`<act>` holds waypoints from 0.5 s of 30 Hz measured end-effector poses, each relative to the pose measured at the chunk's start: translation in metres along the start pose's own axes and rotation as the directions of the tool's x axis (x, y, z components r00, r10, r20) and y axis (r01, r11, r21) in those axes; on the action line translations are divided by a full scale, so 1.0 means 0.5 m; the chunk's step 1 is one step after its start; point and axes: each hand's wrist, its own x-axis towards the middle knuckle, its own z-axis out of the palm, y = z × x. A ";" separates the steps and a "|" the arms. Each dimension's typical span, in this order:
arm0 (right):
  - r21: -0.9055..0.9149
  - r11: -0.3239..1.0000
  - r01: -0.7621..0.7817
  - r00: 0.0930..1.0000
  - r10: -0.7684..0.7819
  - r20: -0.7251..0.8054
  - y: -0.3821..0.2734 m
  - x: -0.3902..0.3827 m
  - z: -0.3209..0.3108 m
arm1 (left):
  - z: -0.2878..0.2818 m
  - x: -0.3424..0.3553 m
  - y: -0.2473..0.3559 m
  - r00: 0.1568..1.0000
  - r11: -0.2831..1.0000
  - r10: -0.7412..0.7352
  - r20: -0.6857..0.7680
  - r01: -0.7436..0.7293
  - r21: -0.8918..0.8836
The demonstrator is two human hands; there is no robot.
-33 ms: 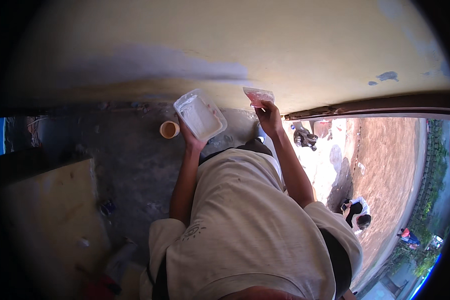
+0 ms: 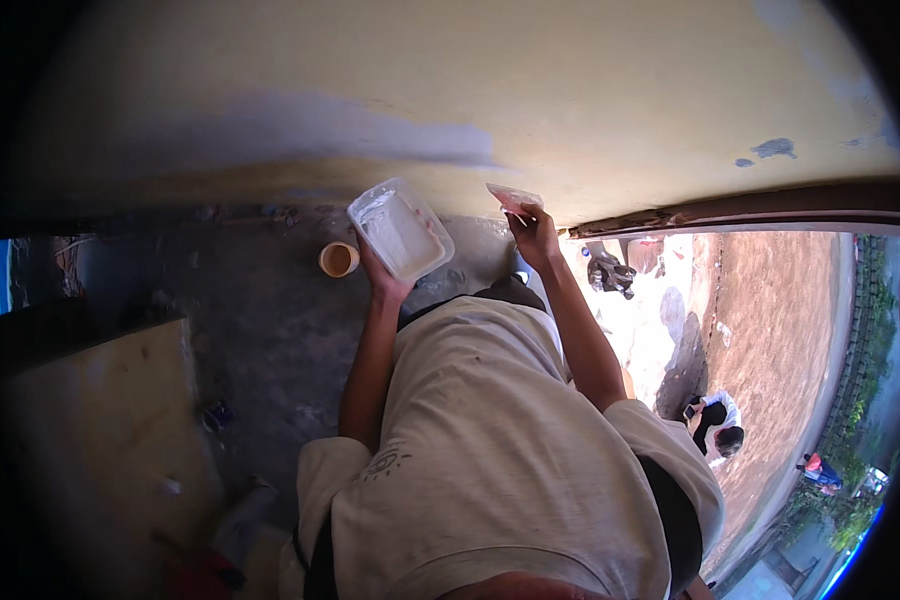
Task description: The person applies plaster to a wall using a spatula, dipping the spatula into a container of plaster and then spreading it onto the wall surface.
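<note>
Clear plastic tray (image 2: 402, 232) in left hand (image 2: 382, 280) grip, long axis slanting up-left, right hand (image 2: 533, 232) pinching lid (image 2: 513, 196)

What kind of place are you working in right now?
Likely a building site, at an open edge beside a yellowish plastered wall: rough grey concrete floor, bare brown dirt ground outside, a pale board lying nearby.

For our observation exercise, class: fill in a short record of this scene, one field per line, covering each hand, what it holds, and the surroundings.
Left hand: holds a clear plastic tray, tilted.
Right hand: presses a flat scraper-like tool against the yellow wall.
Floor: grey concrete, with a small orange cup near the tray.
Background: people on a sunlit dirt yard.
</note>
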 end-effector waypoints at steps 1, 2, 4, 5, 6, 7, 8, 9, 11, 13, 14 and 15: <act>0.036 0.998 -0.042 0.996 0.045 -0.082 0.025 0.023 -0.023 | 0.007 -0.008 0.004 1.000 1.000 -0.008 -0.008 0.008 -0.003; 0.073 0.994 -0.081 0.983 0.092 -0.161 0.042 0.043 -0.039 | 0.013 -0.014 0.006 1.000 1.000 -0.016 -0.015 0.016 -0.007; 0.067 0.995 -0.080 0.985 0.089 -0.149 0.048 0.082 -0.058 | 0.027 -0.020 0.003 0.999 0.999 -0.033 -0.018 0.033 0.003; 0.065 0.995 -0.079 0.986 0.087 -0.139 0.046 0.104 -0.061 | 0.033 -0.021 0.005 0.999 0.999 -0.037 -0.015 0.038 0.020; 0.042 0.997 -0.059 0.998 0.058 0.018 0.030 0.116 -0.054 | 0.041 -0.021 0.004 0.999 0.998 -0.042 -0.010 0.043 0.036; 0.107 0.994 -0.032 0.999 0.031 0.012 0.013 0.133 -0.044 | 0.049 -0.020 0.001 0.999 0.998 -0.047 -0.019 0.048 0.037; 0.168 0.986 -0.013 1.000 0.011 0.012 -0.013 0.143 -0.004 | 0.050 -0.019 0.002 0.999 0.998 -0.041 -0.028 0.042 0.037; 0.222 0.975 0.000 1.000 -0.002 0.012 -0.041 0.139 0.039 | 0.047 -0.021 0.002 0.999 0.999 -0.030 -0.042 0.031 0.031; 0.286 0.958 0.007 1.000 -0.011 0.012 -0.114 0.109 0.114 | 0.044 -0.021 0.003 1.000 0.996 -0.023 -0.010 0.024 0.080; 0.287 0.958 0.008 0.999 -0.021 0.044 -0.159 0.048 0.167 | 0.052 -0.021 -0.003 1.000 0.995 -0.009 -0.005 0.010 0.097; 0.320 0.947 0.016 0.996 -0.041 0.073 -0.184 0.014 0.185 | 0.067 -0.022 -0.007 1.000 0.996 0.006 -0.016 -0.005 0.089; 0.353 0.935 0.019 0.994 -0.057 0.098 -0.206 -0.025 0.197 | 0.076 -0.029 -0.013 0.999 0.997 0.021 -0.034 -0.019 0.081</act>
